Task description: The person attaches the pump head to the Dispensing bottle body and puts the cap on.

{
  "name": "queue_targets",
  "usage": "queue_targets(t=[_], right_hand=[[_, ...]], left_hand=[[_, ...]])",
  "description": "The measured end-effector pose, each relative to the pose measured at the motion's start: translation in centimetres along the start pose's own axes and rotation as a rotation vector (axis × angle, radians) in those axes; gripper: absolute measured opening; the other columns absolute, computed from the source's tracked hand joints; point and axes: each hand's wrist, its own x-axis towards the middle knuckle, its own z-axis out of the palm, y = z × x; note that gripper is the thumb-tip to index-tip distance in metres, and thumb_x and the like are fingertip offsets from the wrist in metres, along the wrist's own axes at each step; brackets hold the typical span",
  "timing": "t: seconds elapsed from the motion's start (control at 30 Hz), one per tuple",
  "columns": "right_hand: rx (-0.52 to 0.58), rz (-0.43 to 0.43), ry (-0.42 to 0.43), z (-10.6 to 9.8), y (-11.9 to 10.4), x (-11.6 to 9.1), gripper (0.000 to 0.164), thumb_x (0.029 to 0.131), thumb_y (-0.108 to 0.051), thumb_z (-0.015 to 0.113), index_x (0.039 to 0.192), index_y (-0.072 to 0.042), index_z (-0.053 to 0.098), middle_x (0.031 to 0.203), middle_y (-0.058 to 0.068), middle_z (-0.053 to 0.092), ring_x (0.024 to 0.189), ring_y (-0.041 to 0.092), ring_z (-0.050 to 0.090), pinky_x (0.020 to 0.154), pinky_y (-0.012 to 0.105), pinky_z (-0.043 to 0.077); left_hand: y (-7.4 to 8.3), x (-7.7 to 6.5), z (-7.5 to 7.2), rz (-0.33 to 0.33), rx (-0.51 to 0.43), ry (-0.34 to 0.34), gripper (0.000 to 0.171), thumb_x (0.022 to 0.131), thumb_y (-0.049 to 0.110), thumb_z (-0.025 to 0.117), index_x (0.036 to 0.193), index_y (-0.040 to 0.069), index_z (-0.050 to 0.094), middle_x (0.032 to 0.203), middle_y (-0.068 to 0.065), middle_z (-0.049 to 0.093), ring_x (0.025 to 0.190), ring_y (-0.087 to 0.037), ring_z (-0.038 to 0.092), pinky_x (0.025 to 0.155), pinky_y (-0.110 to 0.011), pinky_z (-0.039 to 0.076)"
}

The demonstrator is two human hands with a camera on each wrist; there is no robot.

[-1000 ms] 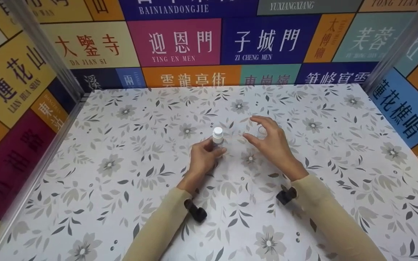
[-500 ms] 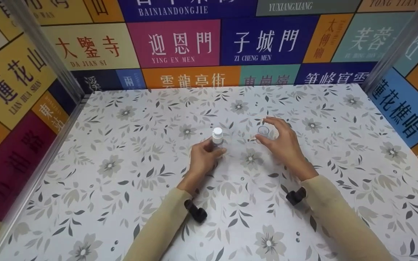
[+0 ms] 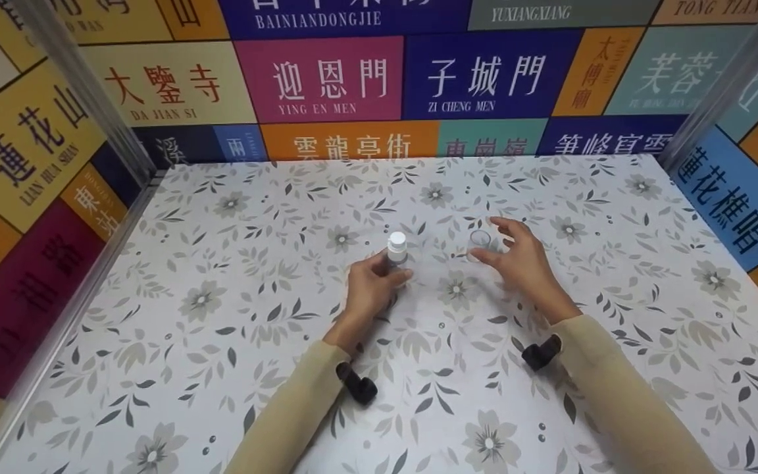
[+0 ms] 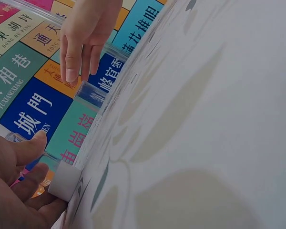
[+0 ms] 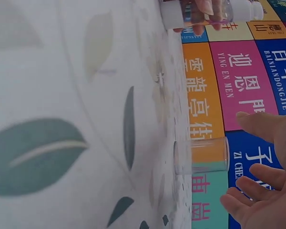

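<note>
My left hand (image 3: 370, 283) grips a small clear bottle with a white cap (image 3: 397, 240) that stands upright on the table. In the left wrist view its fingers and thumb curl round the bottle, just above the white base (image 4: 65, 181). To the right a small clear cup (image 3: 480, 241) stands on the table. My right hand (image 3: 524, 263) is beside the cup, its thumb and fingers spread apart and holding nothing. A gap shows between this hand and the cup (image 5: 202, 155) in the right wrist view.
The table (image 3: 274, 395) wears a white cover with grey flowers and leaves. Coloured panels with printed characters (image 3: 326, 72) rise along the back and both sides. Clear corner posts (image 3: 89, 99) stand at the back. Each wrist carries a black camera mount (image 3: 356, 384).
My right hand has shifted to the right, away from the bottle, leaving the clear cup more fully in sight. The left hand and the bottle have stayed put.
</note>
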Motion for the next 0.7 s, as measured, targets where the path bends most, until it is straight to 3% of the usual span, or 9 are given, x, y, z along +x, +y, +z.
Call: queue_targets(t=[0.37, 0.7], right_hand=[[0.090, 0.083, -0.072, 0.2, 0.5, 0.7, 0.078, 0.086, -0.023, 0.080, 0.151, -0.008, 0.039, 0.157, 0.015, 0.041, 0.144, 0.036, 0.041, 0.116, 0.045, 0.040], [0.231, 0.165, -0.094, 0.9, 0.7, 1.0, 0.078, 0.085, -0.012, 0.079, 0.151, -0.007, 0.039, 0.156, 0.018, 0.041, 0.144, 0.034, 0.042, 0.115, 0.042, 0.041]], left_hand=[[-0.1, 0.0, -0.1, 0.031, -0.008, -0.020, 0.056, 0.080, 0.006, 0.080, 0.134, 0.003, 0.061, 0.136, -0.017, 0.063, 0.132, -0.029, 0.057, 0.112, -0.036, 0.044], [-0.2, 0.1, 0.0, 0.008, 0.004, 0.007, 0.054, 0.079, 0.007, 0.081, 0.131, 0.006, 0.065, 0.131, -0.016, 0.066, 0.125, -0.028, 0.063, 0.107, -0.035, 0.049]])
